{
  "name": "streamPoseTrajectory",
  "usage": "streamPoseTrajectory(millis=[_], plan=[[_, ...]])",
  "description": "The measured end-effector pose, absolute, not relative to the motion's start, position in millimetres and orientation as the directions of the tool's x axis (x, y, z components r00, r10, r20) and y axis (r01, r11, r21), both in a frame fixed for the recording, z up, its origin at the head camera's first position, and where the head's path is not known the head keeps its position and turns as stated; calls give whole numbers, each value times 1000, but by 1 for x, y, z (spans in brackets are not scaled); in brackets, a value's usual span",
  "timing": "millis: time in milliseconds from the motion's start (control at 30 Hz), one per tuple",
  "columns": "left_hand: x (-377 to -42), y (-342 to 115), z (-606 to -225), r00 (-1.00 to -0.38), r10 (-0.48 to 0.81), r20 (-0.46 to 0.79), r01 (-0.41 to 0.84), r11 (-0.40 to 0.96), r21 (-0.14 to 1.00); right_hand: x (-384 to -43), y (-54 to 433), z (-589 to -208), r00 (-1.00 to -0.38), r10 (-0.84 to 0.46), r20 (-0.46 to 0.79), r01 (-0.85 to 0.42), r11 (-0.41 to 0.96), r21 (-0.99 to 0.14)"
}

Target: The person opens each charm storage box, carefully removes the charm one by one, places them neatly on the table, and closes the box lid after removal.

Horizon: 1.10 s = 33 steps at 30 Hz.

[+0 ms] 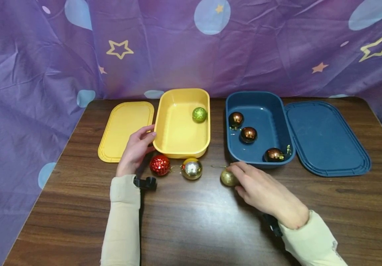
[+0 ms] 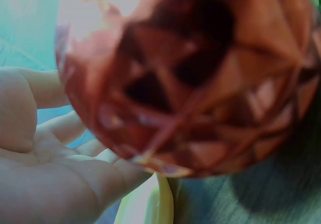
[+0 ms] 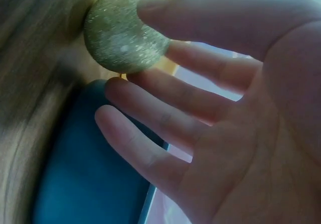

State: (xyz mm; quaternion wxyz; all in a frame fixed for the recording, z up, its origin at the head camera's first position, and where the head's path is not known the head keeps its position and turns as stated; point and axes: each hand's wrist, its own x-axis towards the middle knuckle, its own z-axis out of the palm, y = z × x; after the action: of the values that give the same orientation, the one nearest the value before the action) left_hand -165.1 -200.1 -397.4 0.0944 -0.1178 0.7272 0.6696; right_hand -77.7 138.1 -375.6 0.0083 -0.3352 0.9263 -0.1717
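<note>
pinching glittery gold ball [image 1: 229, 178] between thumb and fingers of right hand [image 1: 261, 191], at table [image 1: 191, 229] level, just in front of blue box [image 1: 266, 120]. touching yellow box [image 1: 179, 127] with loosely extended left hand [image 1: 136, 148]. probably light, stiff, brittle ball, apt to roll; best held gently around middle.

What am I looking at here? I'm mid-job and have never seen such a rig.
There's no machine: these are a person's bare left hand and right hand. The wide picture is taken from the head, looking down; the other two from each wrist. On the table stand a yellow box with a green ball inside and a blue box with three brown balls; a yellow lid and a blue lid lie beside them. A red ball and a shiny ball sit in front of the yellow box. The left hand is at that box's left side. The right hand pinches a glittery gold ball.
</note>
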Motion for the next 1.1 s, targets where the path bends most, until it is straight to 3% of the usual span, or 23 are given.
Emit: streamPoseTrajectory(millis=[1100], plan=[[-164, -199, -396, -952, -44, -304, -306, 78, 949, -77, 139, -370, -770, -627, 119, -631, 721, -285]])
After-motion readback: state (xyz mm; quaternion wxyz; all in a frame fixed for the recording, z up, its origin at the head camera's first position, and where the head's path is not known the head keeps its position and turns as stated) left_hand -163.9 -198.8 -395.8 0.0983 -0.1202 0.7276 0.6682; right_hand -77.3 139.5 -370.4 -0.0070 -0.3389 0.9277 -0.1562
